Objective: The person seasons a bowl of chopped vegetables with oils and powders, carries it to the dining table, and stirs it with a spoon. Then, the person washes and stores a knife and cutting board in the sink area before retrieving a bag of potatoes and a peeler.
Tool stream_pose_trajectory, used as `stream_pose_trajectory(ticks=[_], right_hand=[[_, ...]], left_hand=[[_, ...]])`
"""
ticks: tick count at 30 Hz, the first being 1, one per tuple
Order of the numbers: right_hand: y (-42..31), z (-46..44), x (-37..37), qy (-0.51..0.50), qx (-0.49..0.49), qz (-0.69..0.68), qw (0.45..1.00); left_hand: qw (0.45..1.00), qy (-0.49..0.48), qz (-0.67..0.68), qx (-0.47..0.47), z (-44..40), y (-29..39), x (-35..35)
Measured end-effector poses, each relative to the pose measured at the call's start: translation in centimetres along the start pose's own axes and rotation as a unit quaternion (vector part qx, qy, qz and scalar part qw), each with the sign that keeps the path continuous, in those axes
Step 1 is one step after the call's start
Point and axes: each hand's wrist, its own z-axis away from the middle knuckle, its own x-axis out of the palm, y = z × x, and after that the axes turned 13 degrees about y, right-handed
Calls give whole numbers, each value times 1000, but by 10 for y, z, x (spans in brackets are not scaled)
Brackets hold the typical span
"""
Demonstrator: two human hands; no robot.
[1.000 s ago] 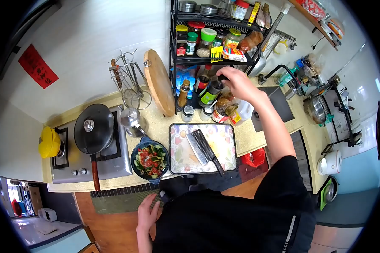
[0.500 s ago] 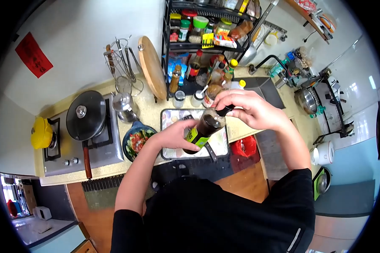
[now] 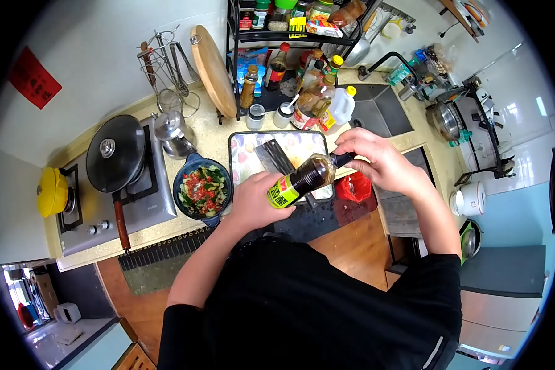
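Bottle [image 3: 310, 175], dark, green-labelled, tilted at frame centre: lower end in the left hand [image 3: 254, 202], grip closed round it; neck up and right of that grip, black cap [image 3: 343, 160] pinched in the right hand [image 3: 377, 161]; cleaver [image 3: 274, 155] on floral board [image 3: 308, 139] behind; blue bowl [image 3: 195, 161], centre-left.

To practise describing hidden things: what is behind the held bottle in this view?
Behind the bottle are a patterned board and a cleaver, its upper blade showing. The bottle and left hand hide the blade's lower part and some board.
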Motion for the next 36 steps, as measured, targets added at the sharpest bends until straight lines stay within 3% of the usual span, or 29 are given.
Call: stream_pose_trajectory(ticks=[5, 6, 9, 10, 17, 22, 30, 33, 36], right_hand=[[-17, -5, 4, -18, -37, 26, 999], [-22, -6, 6, -19, -51, 29, 998], [-37, -11, 14, -43, -61, 4, 997], [-42, -12, 19, -45, -51, 6, 998], [-51, -19, 50, 15, 10, 16, 1000], [-50, -19, 63, 35, -40, -6, 999], [-39, -25, 89, -2, 1, -71, 997], [-32, -25, 97, 4, -14, -70, 997], [-27, -31, 100, 50, -22, -78, 995]], left_hand=[[998, -23, 48, 28, 8, -18, -7], [995, -51, 67, 47, 8, -26, -9], [927, -255, 261, -85, 7, -35, -17], [934, -272, 223, -59, 7, -35, -18], [969, -50, 225, -86, 29, -4, 24], [974, -28, 214, -72, 29, -9, 29], [995, 25, 97, -17, 36, -24, 29], [995, 37, 91, -19, 41, -26, 29], [987, 67, 124, -81, 46, -24, 33]])
